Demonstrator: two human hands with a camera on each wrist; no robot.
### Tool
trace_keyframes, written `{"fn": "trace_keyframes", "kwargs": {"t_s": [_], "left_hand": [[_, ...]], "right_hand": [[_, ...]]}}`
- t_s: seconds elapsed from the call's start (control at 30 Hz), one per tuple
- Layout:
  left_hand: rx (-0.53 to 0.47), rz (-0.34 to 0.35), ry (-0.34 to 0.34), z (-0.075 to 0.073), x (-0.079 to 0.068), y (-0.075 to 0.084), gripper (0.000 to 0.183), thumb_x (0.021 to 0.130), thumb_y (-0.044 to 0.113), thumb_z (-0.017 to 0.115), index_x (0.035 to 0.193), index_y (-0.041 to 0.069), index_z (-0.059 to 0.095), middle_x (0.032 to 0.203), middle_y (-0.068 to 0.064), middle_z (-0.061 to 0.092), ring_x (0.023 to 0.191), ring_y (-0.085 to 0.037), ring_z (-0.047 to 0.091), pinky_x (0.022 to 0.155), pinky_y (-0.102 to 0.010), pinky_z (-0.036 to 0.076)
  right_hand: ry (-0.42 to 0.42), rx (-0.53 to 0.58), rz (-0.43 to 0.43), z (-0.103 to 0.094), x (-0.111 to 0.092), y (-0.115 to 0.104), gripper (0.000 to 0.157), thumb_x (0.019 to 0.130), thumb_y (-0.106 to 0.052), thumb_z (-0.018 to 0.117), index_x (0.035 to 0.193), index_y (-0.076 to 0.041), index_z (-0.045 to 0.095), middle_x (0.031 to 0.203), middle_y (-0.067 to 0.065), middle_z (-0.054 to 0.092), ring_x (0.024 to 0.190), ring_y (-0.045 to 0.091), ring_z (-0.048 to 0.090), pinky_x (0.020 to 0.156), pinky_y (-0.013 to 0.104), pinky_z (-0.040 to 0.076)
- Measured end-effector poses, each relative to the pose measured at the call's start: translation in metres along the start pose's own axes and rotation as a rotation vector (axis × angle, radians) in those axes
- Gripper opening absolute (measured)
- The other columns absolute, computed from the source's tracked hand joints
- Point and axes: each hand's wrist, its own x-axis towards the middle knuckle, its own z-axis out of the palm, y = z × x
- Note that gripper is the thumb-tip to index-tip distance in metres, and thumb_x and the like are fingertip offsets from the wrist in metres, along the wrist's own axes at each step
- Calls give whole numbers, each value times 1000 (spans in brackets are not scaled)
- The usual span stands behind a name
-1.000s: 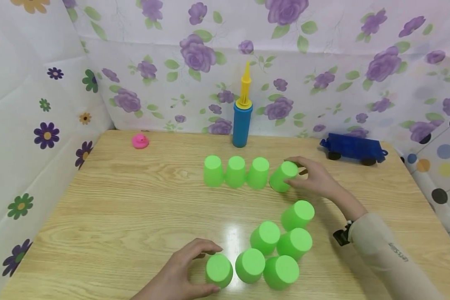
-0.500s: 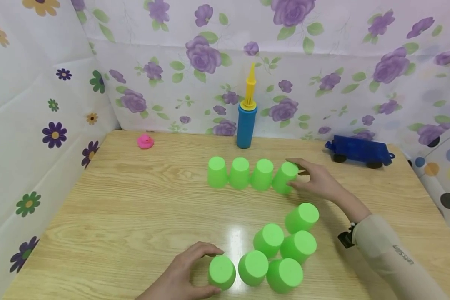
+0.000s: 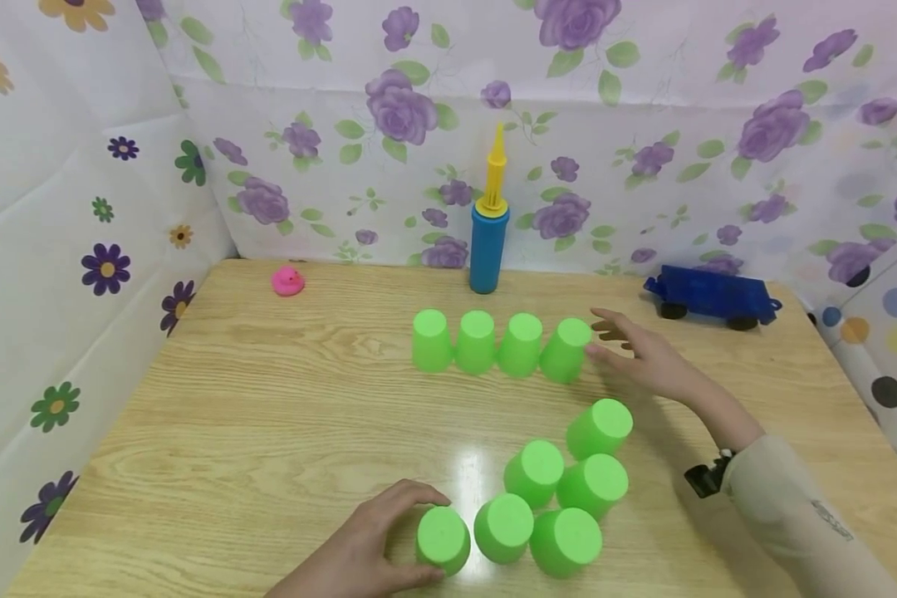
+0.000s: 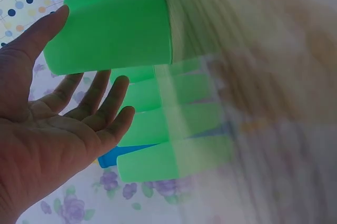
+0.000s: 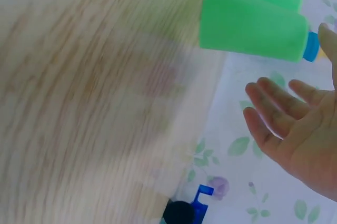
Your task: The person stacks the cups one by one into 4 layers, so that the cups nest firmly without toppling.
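Several upside-down green plastic cups stand on the table. My left hand (image 3: 370, 540) curves round the nearest left cup (image 3: 443, 538), thumb on one side and fingers on the other. In the left wrist view, the thumb (image 4: 55, 21) lies against that cup's wall, and some fingertips pass behind it. At the back, a row of green cups ends on the right with a slightly leaning-looking cup (image 3: 566, 350). Beside this end cup is my right hand (image 3: 646, 357), its fingers loosely spread and holding nothing. In the right wrist view, its fingers (image 5: 276, 110) are apart from the nearest cup (image 5: 253, 23).
Between the hands, a cluster of green cups includes one at front right (image 3: 566, 541) and one farther back (image 3: 600, 428). A blue and yellow hand pump (image 3: 486, 241) stands against the flowered cloth. A pink toy duck (image 3: 287, 281) sits back left, a blue toy wagon (image 3: 712, 296) back right.
My right hand has let go of the row's right-end cup and drawn away to the right. The left hand stays round its cup. The head view has shifted slightly.
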Motion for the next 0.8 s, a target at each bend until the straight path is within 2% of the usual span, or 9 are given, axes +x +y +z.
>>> {"fn": "trace_keyframes", "kwargs": {"t_s": [0.1,0.17,0.3,0.43,0.5,0.63,0.7,0.8], "left_hand": [[12,-9,-7,-1,1,-2,51,75,33,77,120,29,53,113,18,56,105,-6,54,93,-33,46],[-14,-22,-10,-4,3,-2,49,76,34,77,119,30,53,111,18,58,105,-6,55,93,-34,46],[-44,-42,-10,-16,8,0,48,76,38,75,119,30,54,111,17,59,105,-7,56,94,-36,47],[-1,-62,-5,-41,17,2,50,75,44,74,119,31,54,113,19,59,107,-8,56,94,-42,47],[20,-78,10,-56,23,1,52,74,44,75,119,30,55,114,18,59,108,-9,55,93,-45,46],[82,-83,90,-85,33,-2,57,70,32,81,121,23,57,117,12,60,109,-14,56,93,-49,45],[121,-76,138,-98,37,-4,59,69,27,82,121,19,57,117,8,62,107,-17,57,92,-49,46],[139,-76,206,-115,44,-8,58,71,25,82,123,16,57,115,3,63,104,-20,58,91,-49,46]], "right_hand": [[5,15,19,-5,-9,-2,63,96,-38,50,148,-14,23,140,21,41,125,40,43,98,60,35],[7,31,20,-7,-18,-4,62,96,-37,50,147,-13,25,140,20,42,125,38,43,98,58,36],[9,44,7,-6,-38,-10,58,97,-33,51,146,-11,29,140,18,42,124,38,44,98,56,38],[35,40,2,2,-58,-16,55,96,-30,52,144,-11,34,139,15,44,123,36,45,96,54,40],[47,21,-1,7,-66,-19,52,96,-29,53,142,-12,36,138,12,46,122,31,47,96,49,42],[63,7,-15,16,-75,-26,48,96,-27,54,140,-15,40,135,7,50,121,24,48,95,35,44],[68,12,-14,19,-76,-30,48,95,-28,56,139,-16,40,134,7,51,121,24,49,95,35,44],[65,23,-9,22,-77,-32,52,93,-29,58,139,-15,40,134,8,51,121,25,49,94,41,44]]}}
